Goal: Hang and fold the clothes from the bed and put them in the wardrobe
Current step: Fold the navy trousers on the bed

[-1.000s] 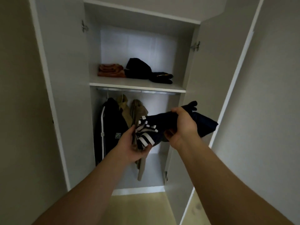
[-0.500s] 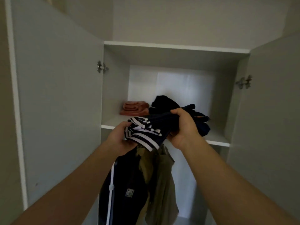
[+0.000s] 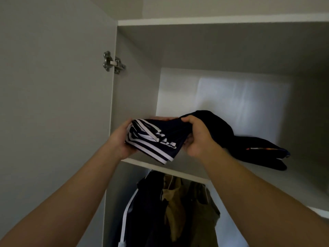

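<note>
Both hands are holding the folded navy striped garment (image 3: 154, 139) over the front edge of the upper shelf (image 3: 147, 162) in the wardrobe (image 3: 135, 77) — left hand (image 3: 122, 139) is cupping the striped end, right hand (image 3: 197, 138) is clutching the plain end, each grip closed on fabric. White print on it is too creased to read. Dark clothes (image 3: 249, 145) are lying on the shelf just behind; a dark jacket (image 3: 151, 202) and an olive one (image 3: 178, 202) are hanging below.

A folded navy garment (image 3: 154, 139) with white stripes is gripped at its ends by the left hand (image 3: 121, 139) and right hand (image 3: 197, 138), over the wardrobe shelf (image 3: 160, 164) front edge; dark clothes (image 3: 258, 148) lie on that shelf just behind; a dark jacket (image 3: 142, 211) and olive garments (image 3: 195, 211) hang below.
</note>
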Available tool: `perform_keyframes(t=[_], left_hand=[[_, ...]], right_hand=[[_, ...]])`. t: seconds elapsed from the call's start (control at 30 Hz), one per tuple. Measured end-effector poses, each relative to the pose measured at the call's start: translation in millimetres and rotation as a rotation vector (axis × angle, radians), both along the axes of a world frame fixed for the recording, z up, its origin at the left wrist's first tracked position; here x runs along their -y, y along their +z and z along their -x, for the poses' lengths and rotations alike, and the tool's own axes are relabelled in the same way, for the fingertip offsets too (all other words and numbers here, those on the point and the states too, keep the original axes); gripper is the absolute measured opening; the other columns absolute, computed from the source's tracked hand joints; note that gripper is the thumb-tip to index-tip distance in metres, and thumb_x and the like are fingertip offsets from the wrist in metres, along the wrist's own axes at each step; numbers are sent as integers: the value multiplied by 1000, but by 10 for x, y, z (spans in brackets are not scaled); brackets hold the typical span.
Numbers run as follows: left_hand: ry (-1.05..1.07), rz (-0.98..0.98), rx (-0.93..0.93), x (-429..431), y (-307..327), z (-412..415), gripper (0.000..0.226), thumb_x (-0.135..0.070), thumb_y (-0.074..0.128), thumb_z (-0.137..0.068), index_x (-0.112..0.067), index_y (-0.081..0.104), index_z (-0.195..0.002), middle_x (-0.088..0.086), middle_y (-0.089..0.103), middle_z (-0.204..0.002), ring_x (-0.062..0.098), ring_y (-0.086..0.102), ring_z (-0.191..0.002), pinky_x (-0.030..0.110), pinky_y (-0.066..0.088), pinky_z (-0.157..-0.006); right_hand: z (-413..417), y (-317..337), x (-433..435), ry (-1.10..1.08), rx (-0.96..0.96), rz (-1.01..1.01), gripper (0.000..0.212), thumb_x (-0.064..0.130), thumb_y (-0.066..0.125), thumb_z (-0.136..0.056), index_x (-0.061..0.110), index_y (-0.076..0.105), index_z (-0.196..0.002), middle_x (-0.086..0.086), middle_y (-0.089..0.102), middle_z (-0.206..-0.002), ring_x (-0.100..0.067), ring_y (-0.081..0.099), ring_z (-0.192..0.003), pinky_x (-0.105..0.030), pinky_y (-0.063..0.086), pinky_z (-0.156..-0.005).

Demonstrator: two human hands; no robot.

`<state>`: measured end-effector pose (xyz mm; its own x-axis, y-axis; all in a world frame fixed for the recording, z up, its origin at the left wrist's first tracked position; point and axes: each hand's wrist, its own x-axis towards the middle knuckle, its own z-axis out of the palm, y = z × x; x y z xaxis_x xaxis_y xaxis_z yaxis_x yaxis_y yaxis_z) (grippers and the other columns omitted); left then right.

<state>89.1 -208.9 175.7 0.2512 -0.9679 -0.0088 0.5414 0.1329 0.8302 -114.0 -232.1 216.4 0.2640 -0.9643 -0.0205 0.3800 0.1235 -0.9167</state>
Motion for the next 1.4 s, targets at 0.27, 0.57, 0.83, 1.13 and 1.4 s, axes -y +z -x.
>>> perform_keyframes(t=[0.27, 0.57, 0.83, 1.13, 1.4], left_hand=[[428, -194, 377, 1067, -194, -637, 82, -44, 83, -69, -9, 44, -131, 17, 63, -120, 31, 69, -93, 44, 60, -70], [181, -97, 1921, 1360, -423, -542, 63, -43, 49, -100, -28, 27, -157, 0, 25, -164, 23, 25, -148, 38, 20, -122], [-41, -337, 2157, 1419, -552, -647, 55, -48, 24, -107, -33, 16, -160, -9, 13, -167, 14, 9, -154, 34, 0, -122], [-59, -540, 2032, 1299, -438, -489, 52, -38, 19, -111, -27, 9, -160, 2, -5, -168, 28, -9, -154, 50, -3, -123], [494, 167, 1785, 1146, -35, 542, 25, -39, 50, -97, -24, 70, -100, -2, 72, -95, 19, 65, -85, 39, 54, -74]], right_hand=[[-426, -200, 1447, 77, -230, -97, 24, 24, 58, -95, 5, 68, -105, -14, 75, -75, -30, 71, -73, -36, 59, -63], [-559, -500, 2077, 170, -1653, 596, 53, 32, 53, -97, 4, 43, -141, -15, 55, -133, -32, 59, -116, -37, 53, -94], [-719, -773, 2158, 391, -1936, 895, 28, 4, 37, -99, 8, 49, -74, -15, 62, -117, -26, 49, -92, -37, 42, -83], [-451, -828, 2082, 188, -1668, 876, 35, 27, 30, -105, 8, 50, -127, -18, 53, -129, -39, 50, -116, -42, 43, -94], [295, -283, 1785, -128, -1273, 844, 40, 40, 45, -102, 15, 61, -75, -4, 63, -78, -22, 61, -77, -28, 39, -64]])
